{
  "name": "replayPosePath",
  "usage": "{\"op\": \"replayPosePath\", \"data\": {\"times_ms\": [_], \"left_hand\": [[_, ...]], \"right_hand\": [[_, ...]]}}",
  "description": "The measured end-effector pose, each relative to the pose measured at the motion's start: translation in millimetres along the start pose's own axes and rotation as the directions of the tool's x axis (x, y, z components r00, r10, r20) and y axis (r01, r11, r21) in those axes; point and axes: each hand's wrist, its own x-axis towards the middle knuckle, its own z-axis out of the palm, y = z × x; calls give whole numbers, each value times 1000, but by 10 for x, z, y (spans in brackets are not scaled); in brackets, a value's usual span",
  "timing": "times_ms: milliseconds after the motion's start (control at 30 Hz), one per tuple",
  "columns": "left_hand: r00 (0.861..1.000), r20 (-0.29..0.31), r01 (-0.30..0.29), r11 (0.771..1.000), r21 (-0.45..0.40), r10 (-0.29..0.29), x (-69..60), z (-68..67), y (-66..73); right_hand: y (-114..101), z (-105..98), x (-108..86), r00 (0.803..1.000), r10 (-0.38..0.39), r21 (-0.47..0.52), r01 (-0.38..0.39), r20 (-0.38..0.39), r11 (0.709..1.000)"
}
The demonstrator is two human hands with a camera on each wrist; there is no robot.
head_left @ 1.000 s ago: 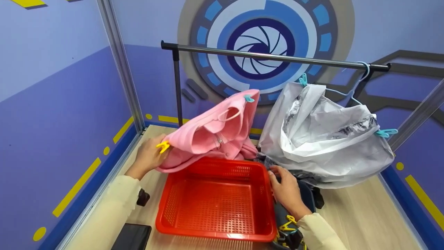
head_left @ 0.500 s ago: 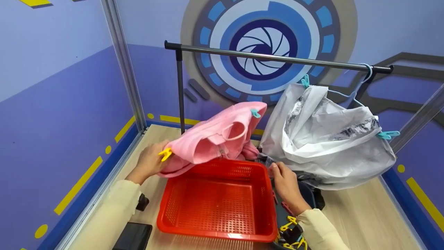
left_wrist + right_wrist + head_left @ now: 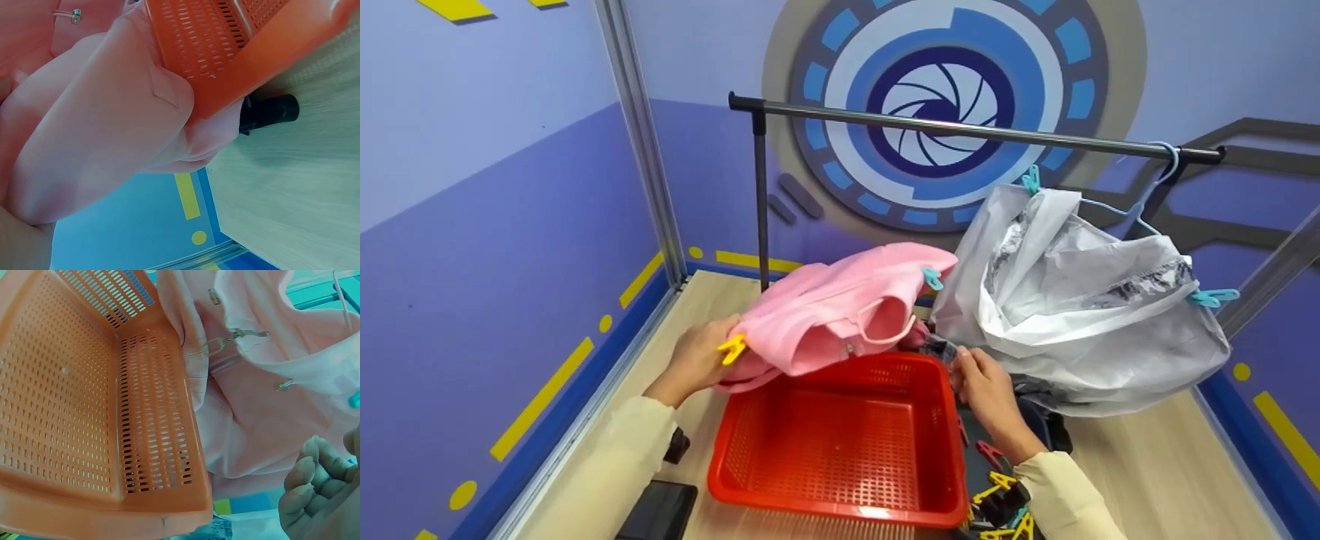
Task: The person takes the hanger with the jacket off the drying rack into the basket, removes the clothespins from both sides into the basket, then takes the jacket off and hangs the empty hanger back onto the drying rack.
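Note:
In the head view my left hand (image 3: 701, 361) grips the edge of a pink zip-up jacket (image 3: 840, 292) beside a yellow clothespin (image 3: 731, 348). A teal clothespin (image 3: 932, 278) is on the jacket's other end. Metal zip and cord fittings show on the pink cloth (image 3: 247, 399) in the right wrist view. The jacket is tilted over the far rim of a red perforated basket (image 3: 840, 513). My right hand (image 3: 990, 394) is beside the basket's right rim; in the right wrist view its fingers (image 3: 301, 475) are loosely curled, with nothing visible between them and the thumb.
A rack with a metal rail (image 3: 960, 129) stands behind. A white garment (image 3: 1080, 330) hangs at its right from a blue hanger (image 3: 1140, 199), with teal clothespins. A dark bin of clothespins (image 3: 997, 495) lies right of the basket; a black flat object (image 3: 660, 511) lies left.
The pink jacket has come down towards the basket in my left hand, its teal-pinned end dropping most. My right hand has stayed near the basket's right rim. The view has shifted slightly.

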Motion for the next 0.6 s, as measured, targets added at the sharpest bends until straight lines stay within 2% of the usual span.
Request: {"op": "replayPosePath", "data": {"times_ms": [133, 300, 367, 600], "left_hand": [[1000, 8, 4, 1000, 2, -4, -36, 39, 15], [1000, 0, -26, 998, 58, 26, -90, 72, 42], [1000, 3, -30, 996, 85, 30, -109, 83, 53], [999, 40, -37, 989, 143, 32, -149, 119, 89]], "right_hand": [[-27, -28, 16, 999, 35, 113, -38, 34, 993], [-82, -14, 52, 993, 87, 263, -104, 75, 959], [-93, -7, 62, 991, 105, 283, -126, 88, 951], [-120, 16, 43, 985, 136, 245, -158, 105, 956]]}}
